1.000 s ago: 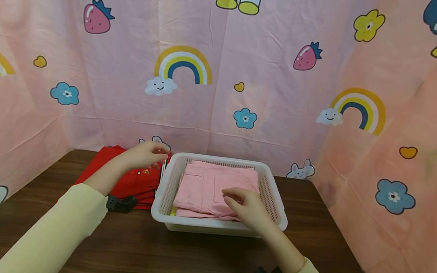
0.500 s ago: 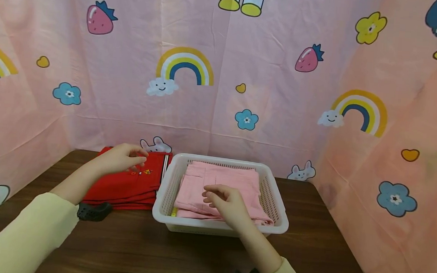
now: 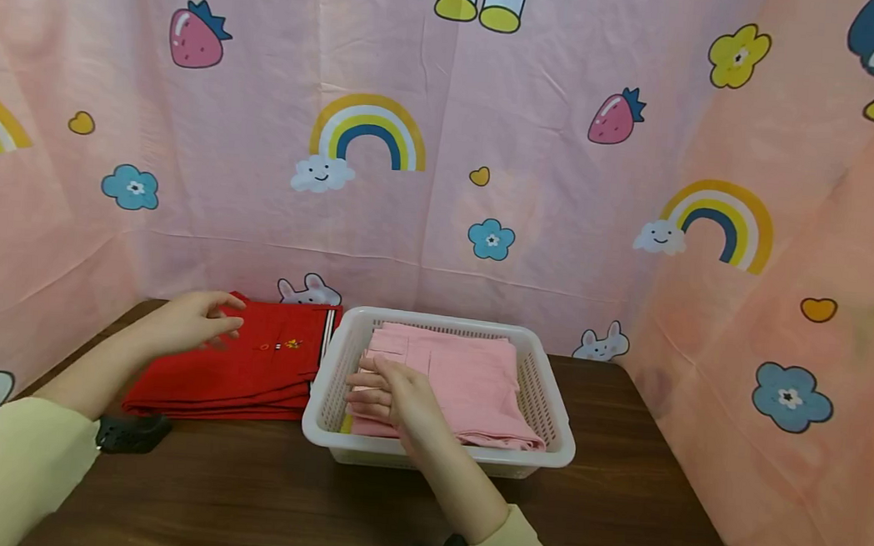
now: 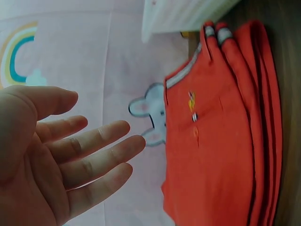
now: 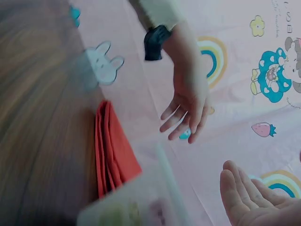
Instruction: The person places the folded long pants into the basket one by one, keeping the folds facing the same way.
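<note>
My left hand (image 3: 197, 323) hovers over the left part of a stack of folded red garments (image 3: 266, 371), its fingers loosely bent and holding nothing. In the left wrist view the stack (image 4: 211, 141) shows several layers, white stripes and small yellow embroidery. A white plastic basket (image 3: 441, 449) stands right of the stack, with folded pink garments (image 3: 468, 375) inside. Over the basket's left half is my right hand (image 3: 399, 396), fingers extended and nothing in them. The right wrist view has both the right hand (image 5: 254, 202) and the left hand (image 5: 188, 94) in the air.
Everything stands on a dark brown wooden table (image 3: 280, 497). A pink printed curtain (image 3: 481, 292) closes off the back and both sides. A bit of something yellow (image 3: 347, 423) shows in the basket's front left corner.
Both hands have moved left: the left from beside the basket's left rim to over the red stack, the right from the pink garments' right part to the basket's left half.
</note>
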`<action>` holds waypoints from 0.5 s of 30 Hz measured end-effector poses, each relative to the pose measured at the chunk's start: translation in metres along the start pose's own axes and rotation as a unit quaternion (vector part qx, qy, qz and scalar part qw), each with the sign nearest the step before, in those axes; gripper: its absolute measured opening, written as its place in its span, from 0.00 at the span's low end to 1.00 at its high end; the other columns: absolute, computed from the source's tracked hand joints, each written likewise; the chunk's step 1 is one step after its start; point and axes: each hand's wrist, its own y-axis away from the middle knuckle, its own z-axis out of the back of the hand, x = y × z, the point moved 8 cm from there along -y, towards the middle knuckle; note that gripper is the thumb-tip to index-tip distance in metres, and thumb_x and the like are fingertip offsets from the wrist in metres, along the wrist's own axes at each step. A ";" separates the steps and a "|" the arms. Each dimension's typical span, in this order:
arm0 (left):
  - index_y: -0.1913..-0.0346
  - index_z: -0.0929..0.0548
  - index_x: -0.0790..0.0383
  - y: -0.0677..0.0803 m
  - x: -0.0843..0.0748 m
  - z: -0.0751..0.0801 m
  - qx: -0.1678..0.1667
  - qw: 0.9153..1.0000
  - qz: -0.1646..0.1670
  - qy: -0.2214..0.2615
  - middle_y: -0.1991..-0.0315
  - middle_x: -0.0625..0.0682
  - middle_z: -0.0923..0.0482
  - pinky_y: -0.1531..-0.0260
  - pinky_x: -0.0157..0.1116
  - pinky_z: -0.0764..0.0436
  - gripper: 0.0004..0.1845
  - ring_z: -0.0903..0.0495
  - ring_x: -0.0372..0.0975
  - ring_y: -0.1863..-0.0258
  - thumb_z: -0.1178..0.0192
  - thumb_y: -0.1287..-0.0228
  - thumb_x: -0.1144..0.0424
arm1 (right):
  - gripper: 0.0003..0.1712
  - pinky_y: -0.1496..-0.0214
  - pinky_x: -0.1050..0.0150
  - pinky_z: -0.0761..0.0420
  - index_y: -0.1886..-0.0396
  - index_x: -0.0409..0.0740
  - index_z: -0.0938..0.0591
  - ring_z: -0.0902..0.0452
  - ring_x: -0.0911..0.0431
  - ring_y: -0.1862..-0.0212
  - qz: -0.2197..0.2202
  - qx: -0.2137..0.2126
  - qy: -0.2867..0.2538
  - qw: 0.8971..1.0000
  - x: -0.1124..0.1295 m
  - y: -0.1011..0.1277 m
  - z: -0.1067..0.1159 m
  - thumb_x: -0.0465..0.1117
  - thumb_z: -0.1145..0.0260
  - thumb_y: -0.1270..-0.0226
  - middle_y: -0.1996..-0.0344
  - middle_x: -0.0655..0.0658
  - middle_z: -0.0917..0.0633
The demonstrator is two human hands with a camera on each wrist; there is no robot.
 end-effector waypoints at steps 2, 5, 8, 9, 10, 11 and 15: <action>0.39 0.36 0.81 0.004 0.007 0.005 -0.001 1.000 0.005 -0.008 0.65 0.55 0.18 0.70 0.42 0.18 0.25 0.16 0.46 0.70 0.46 0.30 0.64 | 0.29 0.50 0.54 0.21 0.39 0.31 0.27 0.19 0.43 0.51 -0.011 0.010 -0.027 1.000 -0.001 -0.002 -0.010 0.51 0.47 0.26 0.50 0.33 0.19; 0.38 0.38 0.81 0.012 0.018 0.012 -0.002 1.000 0.015 -0.019 0.64 0.55 0.18 0.70 0.42 0.18 0.27 0.17 0.45 0.70 0.46 0.30 0.63 | 0.32 0.47 0.54 0.23 0.38 0.30 0.30 0.22 0.41 0.48 -0.009 0.030 -0.052 0.998 -0.003 -0.005 -0.025 0.53 0.49 0.26 0.48 0.33 0.20; 0.38 0.39 0.81 0.019 0.028 0.018 -0.005 0.999 0.020 -0.028 0.63 0.56 0.18 0.69 0.42 0.17 0.28 0.17 0.45 0.69 0.46 0.30 0.62 | 0.34 0.45 0.55 0.24 0.35 0.32 0.32 0.23 0.41 0.46 -0.015 0.055 -0.083 0.995 -0.005 -0.006 -0.042 0.55 0.50 0.27 0.47 0.35 0.20; 0.38 0.39 0.82 0.021 0.031 0.019 -0.006 0.999 0.021 -0.029 0.63 0.56 0.19 0.69 0.42 0.17 0.28 0.17 0.45 0.69 0.46 0.30 0.63 | 0.34 0.45 0.55 0.24 0.35 0.33 0.33 0.24 0.40 0.45 -0.020 0.063 -0.101 0.993 -0.007 -0.006 -0.047 0.56 0.50 0.27 0.46 0.35 0.21; 0.38 0.39 0.83 0.023 0.034 0.021 -0.008 0.999 0.020 -0.030 0.63 0.57 0.19 0.69 0.43 0.17 0.28 0.17 0.45 0.69 0.45 0.30 0.63 | 0.35 0.44 0.55 0.25 0.34 0.33 0.34 0.25 0.40 0.44 -0.026 0.072 -0.120 0.990 -0.008 -0.006 -0.053 0.57 0.50 0.27 0.45 0.35 0.22; 0.39 0.39 0.83 0.025 0.038 0.023 -0.009 0.999 0.022 -0.034 0.64 0.57 0.19 0.69 0.43 0.17 0.28 0.17 0.45 0.70 0.45 0.30 0.63 | 0.36 0.43 0.55 0.26 0.33 0.34 0.35 0.26 0.40 0.43 -0.032 0.079 -0.138 0.987 -0.009 -0.006 -0.059 0.57 0.50 0.28 0.44 0.35 0.23; 0.41 0.37 0.85 0.031 0.054 0.029 -0.012 0.998 0.039 -0.042 0.65 0.57 0.19 0.70 0.42 0.18 0.27 0.18 0.45 0.70 0.46 0.29 0.63 | 0.38 0.40 0.53 0.29 0.32 0.34 0.38 0.29 0.39 0.41 -0.049 0.093 -0.198 0.975 -0.013 -0.005 -0.079 0.58 0.49 0.29 0.42 0.36 0.25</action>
